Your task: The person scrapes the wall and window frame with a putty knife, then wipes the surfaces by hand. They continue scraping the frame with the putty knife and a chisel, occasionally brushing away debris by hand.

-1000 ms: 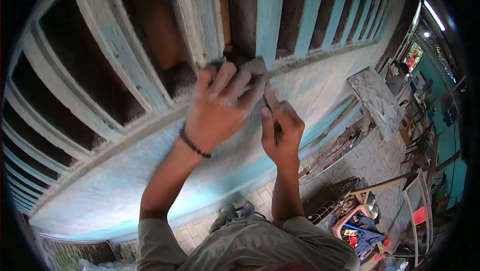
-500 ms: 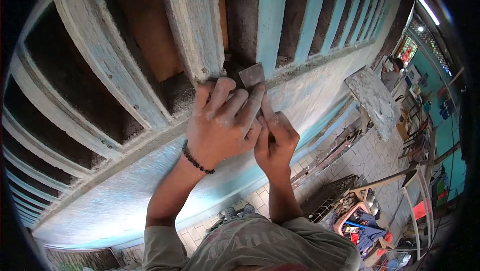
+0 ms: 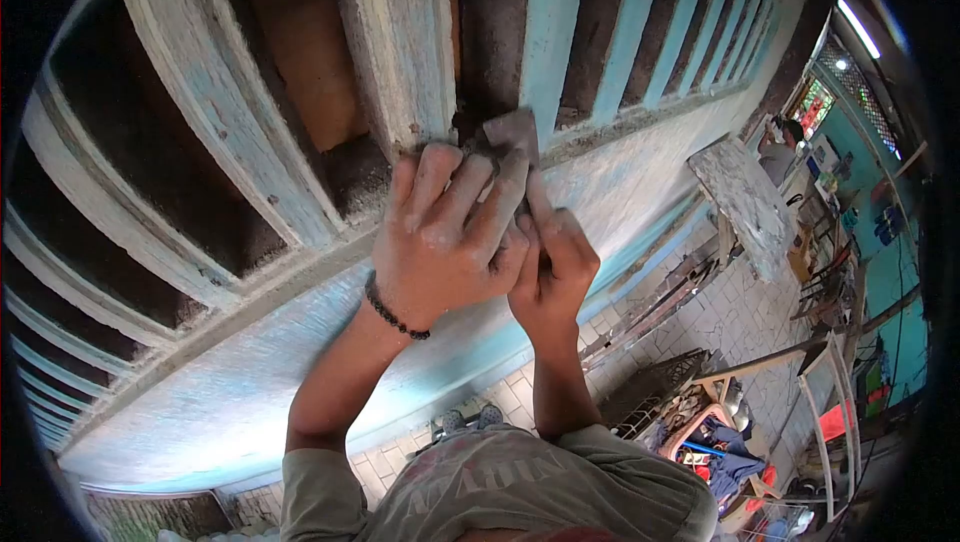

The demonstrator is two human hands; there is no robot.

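Note:
A scraper with a flat, dusty metal blade point(image 3: 514, 132) points up at the sill, between a worn post and a turquoise slat. My right hand point(image 3: 556, 267) is closed round its handle, which is mostly hidden by the fingers. My left hand point(image 3: 440, 227), dusty and wearing a black beaded bracelet point(image 3: 392, 314), is curled beside it, fingers pressing against the scraper near the blade. Its knuckles are close to the foot of the thick wooden post point(image 3: 400, 52). Paint on the post is faded and rough, while the slat point(image 3: 552, 32) to its right is brighter turquoise.
Below the sill runs a patchy blue and white wall point(image 3: 260, 382). To the right stand a paint-stained board point(image 3: 745, 204), a basket with cloths point(image 3: 725, 452) and a wooden frame point(image 3: 835, 422) on the tiled floor point(image 3: 700, 352). A person point(image 3: 778, 150) is at the far right.
The scraper blade has moved slightly up and right and its face is now darker and angled differently. Both hands keep their hold and have barely shifted.

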